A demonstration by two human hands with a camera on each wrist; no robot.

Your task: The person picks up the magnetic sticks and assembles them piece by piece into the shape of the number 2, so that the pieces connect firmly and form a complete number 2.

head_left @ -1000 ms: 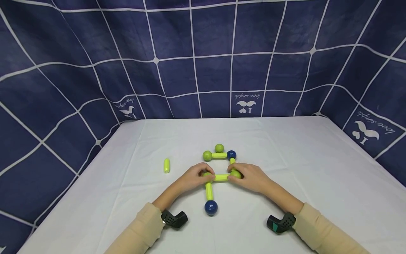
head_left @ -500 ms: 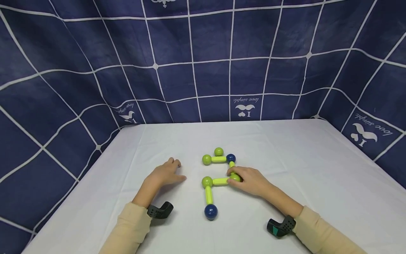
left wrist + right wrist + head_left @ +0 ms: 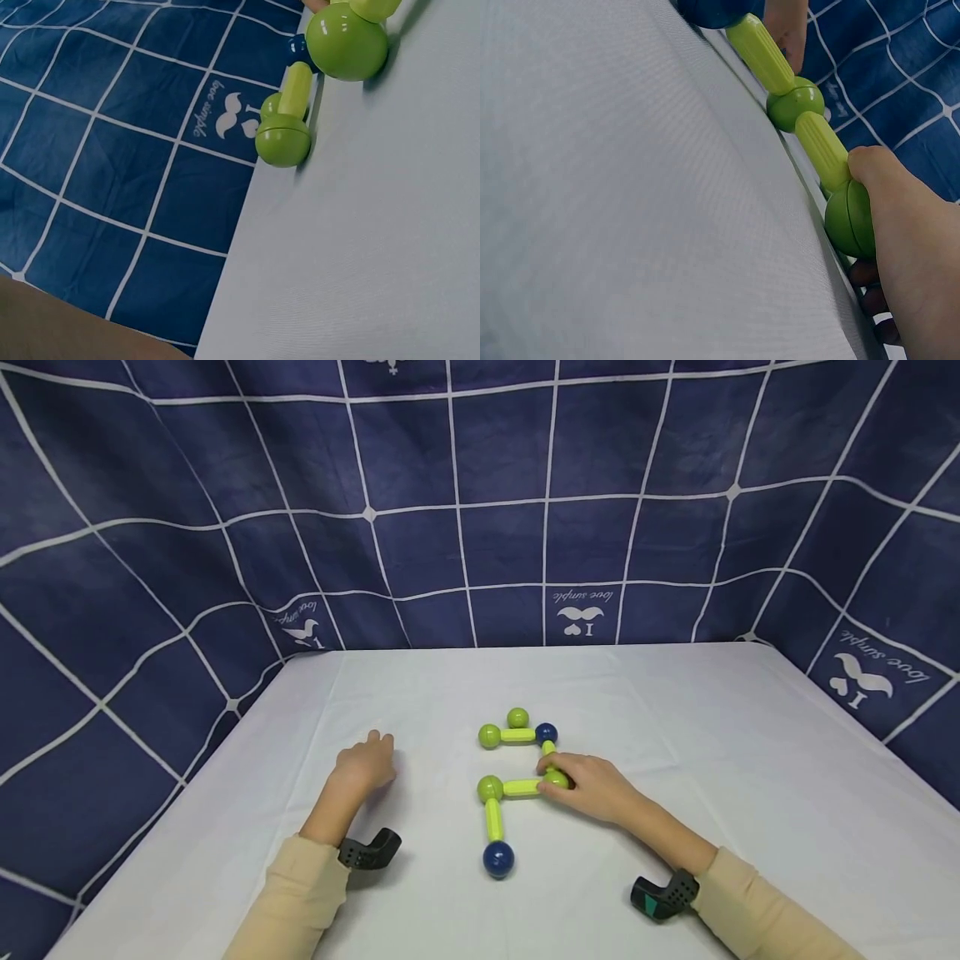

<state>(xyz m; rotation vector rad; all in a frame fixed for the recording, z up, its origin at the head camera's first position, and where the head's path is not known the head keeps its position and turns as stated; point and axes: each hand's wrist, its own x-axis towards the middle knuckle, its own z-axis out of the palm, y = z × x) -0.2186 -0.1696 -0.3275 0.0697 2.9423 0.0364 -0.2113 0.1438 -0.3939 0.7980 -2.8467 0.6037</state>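
In the head view, my right hand [image 3: 592,785] holds a green ball [image 3: 556,780] at a corner of a ball-and-rod toy figure, its thumb against the adjoining yellow-green rod [image 3: 823,146]. From another green ball [image 3: 491,789], a rod [image 3: 493,820] runs towards me to a blue ball [image 3: 498,859]. Farther back, a rod [image 3: 517,736] links a green ball [image 3: 490,736] and a smaller blue ball [image 3: 546,733]. My left hand [image 3: 365,764] is low over the table, left of the figure, its fingertips hidden. No loose rod shows; the hand covers that area.
One green ball [image 3: 517,717] sits just behind the back rod. White cloth covers the table [image 3: 637,702]. A navy cloth [image 3: 502,543] with white grid lines hangs behind and at both sides. Each wrist wears a black device [image 3: 371,850].
My left hand has left the front green ball and moved left, to where a loose rod was lying. That rod is now out of sight. My right hand keeps its place.
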